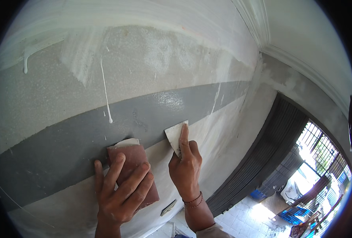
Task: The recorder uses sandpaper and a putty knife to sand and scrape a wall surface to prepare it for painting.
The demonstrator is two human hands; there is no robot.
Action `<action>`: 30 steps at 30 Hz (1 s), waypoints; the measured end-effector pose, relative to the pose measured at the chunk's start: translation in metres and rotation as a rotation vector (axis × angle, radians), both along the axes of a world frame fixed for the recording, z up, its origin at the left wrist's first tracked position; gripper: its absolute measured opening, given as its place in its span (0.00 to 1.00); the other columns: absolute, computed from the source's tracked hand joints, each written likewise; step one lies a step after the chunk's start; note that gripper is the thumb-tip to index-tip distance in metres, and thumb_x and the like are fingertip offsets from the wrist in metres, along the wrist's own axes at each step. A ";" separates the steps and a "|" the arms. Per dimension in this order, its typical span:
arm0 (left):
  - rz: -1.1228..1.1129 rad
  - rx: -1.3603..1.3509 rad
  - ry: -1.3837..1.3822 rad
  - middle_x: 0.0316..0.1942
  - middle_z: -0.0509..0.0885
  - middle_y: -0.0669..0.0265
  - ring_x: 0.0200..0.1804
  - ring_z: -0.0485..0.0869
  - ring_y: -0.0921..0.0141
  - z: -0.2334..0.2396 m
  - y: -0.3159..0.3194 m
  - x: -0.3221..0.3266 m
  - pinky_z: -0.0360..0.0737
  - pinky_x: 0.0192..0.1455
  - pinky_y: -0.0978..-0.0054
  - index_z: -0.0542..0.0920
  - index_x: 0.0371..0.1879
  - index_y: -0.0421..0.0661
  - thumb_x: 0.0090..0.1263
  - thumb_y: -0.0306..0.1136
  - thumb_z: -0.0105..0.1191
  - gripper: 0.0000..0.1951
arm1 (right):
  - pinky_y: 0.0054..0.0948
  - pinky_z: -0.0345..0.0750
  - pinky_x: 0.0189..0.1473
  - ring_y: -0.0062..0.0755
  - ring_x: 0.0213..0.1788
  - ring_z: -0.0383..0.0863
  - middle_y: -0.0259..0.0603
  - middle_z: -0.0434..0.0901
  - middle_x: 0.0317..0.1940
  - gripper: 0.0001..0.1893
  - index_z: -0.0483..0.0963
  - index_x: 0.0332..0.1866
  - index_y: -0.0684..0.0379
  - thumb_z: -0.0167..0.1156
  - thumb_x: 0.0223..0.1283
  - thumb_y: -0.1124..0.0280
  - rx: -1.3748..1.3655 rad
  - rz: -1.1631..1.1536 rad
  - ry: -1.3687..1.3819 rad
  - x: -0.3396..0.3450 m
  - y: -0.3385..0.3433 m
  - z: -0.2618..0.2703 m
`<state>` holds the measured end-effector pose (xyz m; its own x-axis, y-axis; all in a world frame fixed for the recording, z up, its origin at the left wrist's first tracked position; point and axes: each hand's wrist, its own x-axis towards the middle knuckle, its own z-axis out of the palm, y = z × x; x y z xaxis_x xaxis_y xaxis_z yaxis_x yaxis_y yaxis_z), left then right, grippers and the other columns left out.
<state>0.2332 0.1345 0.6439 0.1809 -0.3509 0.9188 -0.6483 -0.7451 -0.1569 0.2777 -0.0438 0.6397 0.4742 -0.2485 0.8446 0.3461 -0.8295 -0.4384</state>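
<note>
My right hand (188,166) grips a putty knife with a flat blade (173,135), its index finger stretched along the blade. The blade's upper edge meets the lower border of a glossy dark grey band (74,142) on the wall. To its left, my left hand (124,190) spreads over a reddish-brown sheet of sandpaper (131,160) and holds it against the wall, with a pale edge showing at its top. White drips (106,95) run down over the bare grey patch and onto the band. The handle of the knife is hidden in my right hand.
Below my hands a wall switch or socket plate (168,207) is fixed to the wall. Ceiling moulding (298,64) curves along the upper right. A dark folding shutter (262,148) stands beside a barred opening, with a tiled floor (238,218) below and a white motorbike (292,190) beyond.
</note>
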 end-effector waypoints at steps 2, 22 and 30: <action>0.000 -0.018 0.006 0.50 0.84 0.74 0.64 0.72 0.54 0.001 0.000 -0.001 0.50 0.72 0.40 0.85 0.40 0.54 0.66 0.36 0.52 0.09 | 0.39 0.74 0.27 0.46 0.24 0.73 0.45 0.68 0.30 0.44 0.55 0.73 0.53 0.54 0.45 0.90 -0.086 0.053 -0.009 -0.002 -0.008 0.004; -0.028 -0.024 0.045 0.51 0.84 0.76 0.65 0.72 0.56 -0.001 0.000 -0.002 0.49 0.73 0.40 0.85 0.39 0.56 0.64 0.36 0.57 0.07 | 0.38 0.74 0.31 0.46 0.26 0.74 0.47 0.70 0.28 0.41 0.59 0.71 0.56 0.53 0.45 0.90 -0.057 0.086 -0.034 0.001 -0.010 0.008; -0.023 -0.051 0.032 0.50 0.84 0.78 0.64 0.73 0.58 -0.006 -0.002 -0.001 0.49 0.73 0.41 0.85 0.39 0.57 0.61 0.35 0.60 0.08 | 0.33 0.74 0.30 0.41 0.24 0.73 0.46 0.70 0.27 0.41 0.60 0.71 0.58 0.53 0.45 0.91 -0.051 0.119 -0.036 0.002 -0.010 0.000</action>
